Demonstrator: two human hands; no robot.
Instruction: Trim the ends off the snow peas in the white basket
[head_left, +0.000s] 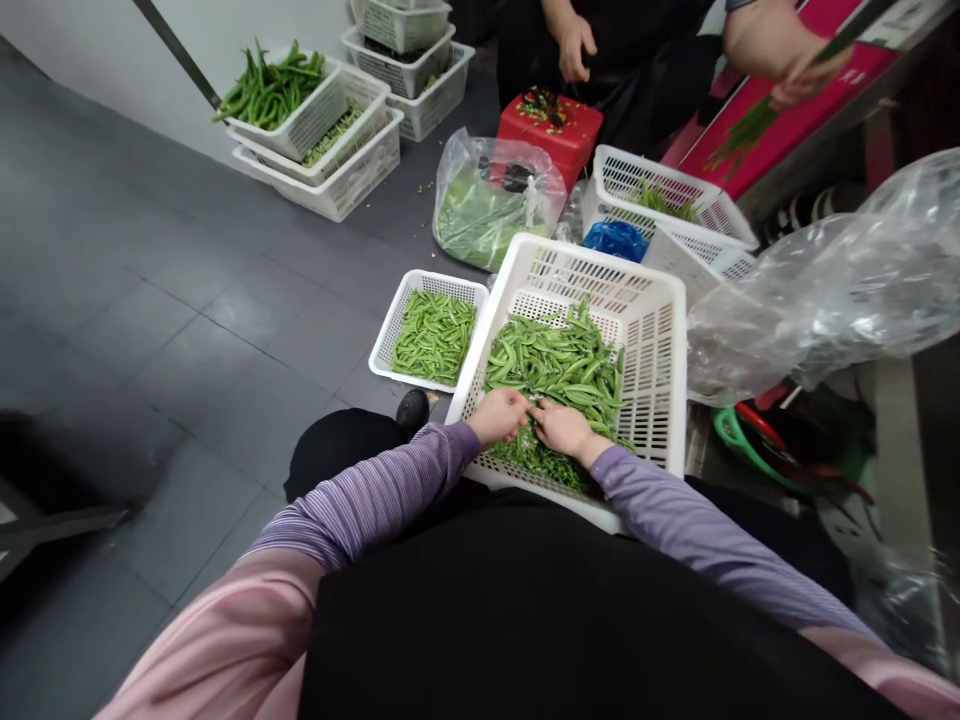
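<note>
A large white basket (673, 330) stands between my knees, holding a heap of green pea pods (559, 355). At its near end lies a darker green pile of small trimmings (547, 462). My left hand (501, 415) is over the pods with its fingers pinched together. Close against it, my right hand (562, 428) is also pinched, thumb and fingertips meeting the left ones. A pea pod seems to be between them, mostly hidden by the fingers. Left of the large basket, a small white basket (380, 355) holds more pods, neatly heaped.
Ahead are a clear bag of greens (480, 215), a red stool (551, 140) and a white basket (611, 170). A co-worker's hand (810, 75) holds long green stalks. Stacked baskets (337, 190) stand far left; plastic sheeting (832, 290) hangs at right.
</note>
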